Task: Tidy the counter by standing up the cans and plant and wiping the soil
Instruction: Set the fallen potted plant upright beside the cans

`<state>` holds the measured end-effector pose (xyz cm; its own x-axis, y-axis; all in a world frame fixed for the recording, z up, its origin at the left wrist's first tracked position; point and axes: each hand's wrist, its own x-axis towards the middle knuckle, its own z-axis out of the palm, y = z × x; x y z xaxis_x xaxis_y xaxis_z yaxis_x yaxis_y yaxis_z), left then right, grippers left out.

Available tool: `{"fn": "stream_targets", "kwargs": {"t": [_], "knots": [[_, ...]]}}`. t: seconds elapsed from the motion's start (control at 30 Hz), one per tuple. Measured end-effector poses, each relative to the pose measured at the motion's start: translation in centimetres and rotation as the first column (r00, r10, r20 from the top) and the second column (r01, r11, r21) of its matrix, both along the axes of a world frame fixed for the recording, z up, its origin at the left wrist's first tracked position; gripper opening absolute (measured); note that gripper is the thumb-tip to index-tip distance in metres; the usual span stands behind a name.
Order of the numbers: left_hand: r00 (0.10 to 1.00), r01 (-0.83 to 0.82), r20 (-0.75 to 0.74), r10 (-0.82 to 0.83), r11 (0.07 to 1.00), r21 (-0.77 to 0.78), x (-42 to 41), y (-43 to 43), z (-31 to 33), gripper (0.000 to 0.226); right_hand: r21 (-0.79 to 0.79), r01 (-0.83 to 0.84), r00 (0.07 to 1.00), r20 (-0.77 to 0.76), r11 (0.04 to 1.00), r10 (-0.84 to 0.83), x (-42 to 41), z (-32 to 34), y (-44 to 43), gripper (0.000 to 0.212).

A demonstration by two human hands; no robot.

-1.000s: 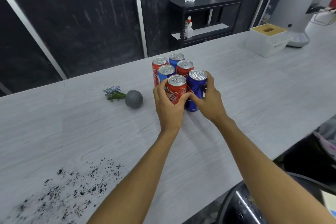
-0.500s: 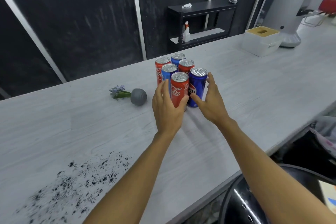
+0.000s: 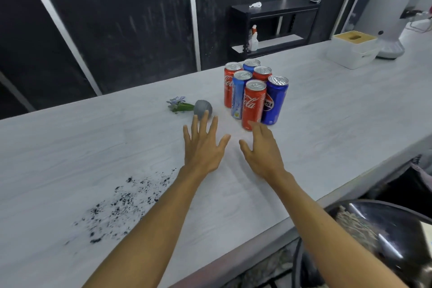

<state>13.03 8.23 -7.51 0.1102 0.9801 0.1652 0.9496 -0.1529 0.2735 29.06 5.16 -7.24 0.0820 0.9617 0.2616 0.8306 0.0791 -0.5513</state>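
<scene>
Several red and blue cans [image 3: 253,93] stand upright in a tight cluster on the pale counter [image 3: 327,110]. To their left a small plant in a round grey pot [image 3: 202,107] lies on its side, with its flowers [image 3: 176,103] pointing left. Dark soil [image 3: 121,203] is scattered near the counter's front left. My left hand [image 3: 203,146] hovers open, fingers spread, its fingertips just short of the pot. My right hand [image 3: 263,148] is open too, its fingertips close to the front red can.
A white box with a yellow top [image 3: 353,50] and a tall grey appliance [image 3: 392,14] stand at the counter's far right. A black shelf with a spray bottle [image 3: 253,38] is behind. A dark round stool [image 3: 383,241] sits below the front edge.
Both hands have let go of the front cans and drawn back toward me. My left hand has shifted left toward the tipped pot. The cans stay standing.
</scene>
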Motion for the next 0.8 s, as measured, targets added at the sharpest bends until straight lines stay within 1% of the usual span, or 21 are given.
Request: {"fn": "stream_targets", "kwargs": {"t": [0.07,0.17,0.3,0.4,0.6,0.8], "knots": [[0.999,-0.039,-0.021,0.038,0.998,-0.049,-2.0,-0.1,0.1,0.07,-0.005,-0.083,0.996,0.026,0.997,0.083,-2.1,-0.3,0.2,0.06],[0.995,-0.102,0.0,0.102,0.989,-0.105,-4.8,-0.5,0.1,0.068,-0.03,-0.189,0.975,0.111,0.982,0.191,-4.9,-0.4,1.3,0.063],[0.99,-0.141,-0.031,0.139,0.984,-0.113,-7.5,0.1,-0.2,0.067,-0.064,-0.258,0.928,0.262,0.964,0.266,-7.7,-0.3,3.4,0.066],[0.987,-0.156,-0.05,0.151,0.981,-0.116,-8.6,1.2,-0.4,0.067,-0.068,-0.288,0.895,0.336,0.955,0.294,-9.0,0.1,5.2,0.067],[0.986,-0.152,-0.08,0.144,0.983,-0.107,-9.6,3.7,-1.6,0.067,-0.046,-0.317,0.858,0.412,0.947,0.308,-9.9,1.1,9.4,0.065],[0.99,-0.141,-0.027,0.138,0.983,-0.121,-9.1,5.6,-2.9,0.068,-0.065,-0.3,0.879,0.369,0.952,0.302,-10.1,2.0,12.9,0.063]]}}
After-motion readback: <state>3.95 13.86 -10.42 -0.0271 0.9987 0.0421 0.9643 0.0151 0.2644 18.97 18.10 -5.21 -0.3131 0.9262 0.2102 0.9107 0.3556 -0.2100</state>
